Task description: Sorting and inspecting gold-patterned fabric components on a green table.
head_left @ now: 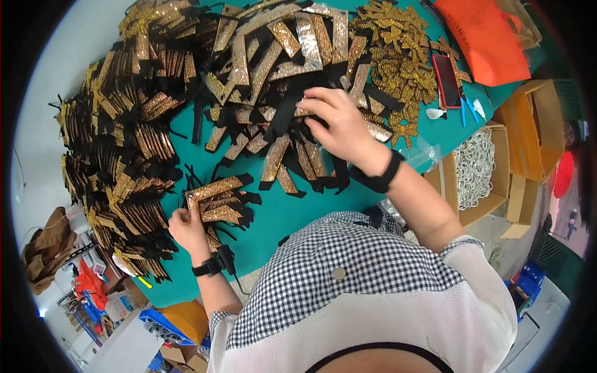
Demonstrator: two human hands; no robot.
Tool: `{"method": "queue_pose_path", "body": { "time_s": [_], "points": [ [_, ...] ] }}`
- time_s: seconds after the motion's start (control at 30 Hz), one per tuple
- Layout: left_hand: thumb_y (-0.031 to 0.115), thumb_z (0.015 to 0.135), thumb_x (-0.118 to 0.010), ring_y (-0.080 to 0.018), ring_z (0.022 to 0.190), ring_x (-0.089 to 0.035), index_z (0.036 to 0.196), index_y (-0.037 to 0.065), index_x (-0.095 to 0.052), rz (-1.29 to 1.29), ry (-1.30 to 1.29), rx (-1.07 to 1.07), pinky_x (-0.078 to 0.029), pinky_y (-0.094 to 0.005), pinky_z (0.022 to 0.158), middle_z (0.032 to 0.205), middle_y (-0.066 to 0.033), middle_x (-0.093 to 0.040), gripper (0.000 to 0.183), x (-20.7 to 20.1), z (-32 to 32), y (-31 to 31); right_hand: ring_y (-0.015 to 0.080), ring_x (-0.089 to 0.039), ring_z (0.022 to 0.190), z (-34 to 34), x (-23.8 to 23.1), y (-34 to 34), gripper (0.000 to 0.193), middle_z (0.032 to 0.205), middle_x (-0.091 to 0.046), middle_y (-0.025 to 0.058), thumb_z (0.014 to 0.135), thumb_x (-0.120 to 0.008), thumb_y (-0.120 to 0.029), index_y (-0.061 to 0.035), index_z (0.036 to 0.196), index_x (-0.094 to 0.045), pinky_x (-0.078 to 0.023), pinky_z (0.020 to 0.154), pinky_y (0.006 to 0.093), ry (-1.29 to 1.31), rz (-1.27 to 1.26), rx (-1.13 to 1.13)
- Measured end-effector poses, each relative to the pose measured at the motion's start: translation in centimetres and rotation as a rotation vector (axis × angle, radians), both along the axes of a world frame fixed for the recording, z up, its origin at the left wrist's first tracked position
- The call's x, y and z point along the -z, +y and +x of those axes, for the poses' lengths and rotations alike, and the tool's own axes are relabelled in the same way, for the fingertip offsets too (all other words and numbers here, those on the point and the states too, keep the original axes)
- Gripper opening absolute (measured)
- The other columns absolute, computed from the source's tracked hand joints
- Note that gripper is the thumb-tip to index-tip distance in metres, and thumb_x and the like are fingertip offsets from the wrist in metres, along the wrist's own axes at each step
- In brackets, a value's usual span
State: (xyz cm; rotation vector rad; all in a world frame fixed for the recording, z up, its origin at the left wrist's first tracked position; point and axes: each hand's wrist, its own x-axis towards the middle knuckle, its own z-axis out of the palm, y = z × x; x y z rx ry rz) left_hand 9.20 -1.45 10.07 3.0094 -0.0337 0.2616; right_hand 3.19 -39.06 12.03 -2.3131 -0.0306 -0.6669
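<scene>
A green table (267,227) bears a heap (308,46) of gold strips with black ends. Over the heap's lower right part, the right hand (345,124) has thumb and fingers apart beside 1 black flap (285,113); I cannot tell whether they grip it. Below and left of the heap, the left hand (188,233) is pinched on the left end of a bundle (217,188). Stacks (152,142) lie left of the heap; bows (404,68), 1 phone (446,81) and 1 bag (482,46) are to its right.
</scene>
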Motion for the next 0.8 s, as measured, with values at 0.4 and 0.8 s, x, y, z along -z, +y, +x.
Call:
{"method": "queue_pose_path", "body": {
  "time_s": [0.4, 0.8],
  "points": [
    [0.01, 0.07, -0.066, -0.0263, 0.058, -0.052, 0.066, 0.0, -0.053, -0.15, 0.339, 0.005, -0.042, -0.035, 0.055, 0.061, -0.0095, -0.054, 0.017, -1.6, -0.7, 0.5, 0.0284, -0.055, 0.091, 15.0, -2.4, 1.2, 0.04, 0.092, -0.058, 0.0126, 0.071, -0.064, -0.039, -0.0026, 0.086, -0.057, -0.046, 0.072, 0.0374, 0.297, -0.141, 0.331],
    [0.011, 0.082, -0.059, -0.0075, 0.065, -0.054, 0.09, -0.002, -0.06, -1.058, 0.472, 0.383, -0.045, -0.0221, 0.059, 0.077, -0.0033, -0.061, 0.016, -5.5, 3.7, -14.4, 0.0409, -0.057, 0.076, 7.1, -4.4, 3.4, 0.044, 0.079, -0.058, 0.0238, 0.069, -0.061, -0.02, 0.0016, 0.103, -0.043, -0.047, 0.068, 0.0449, 0.394, 0.141, 0.173]
  ]
}}
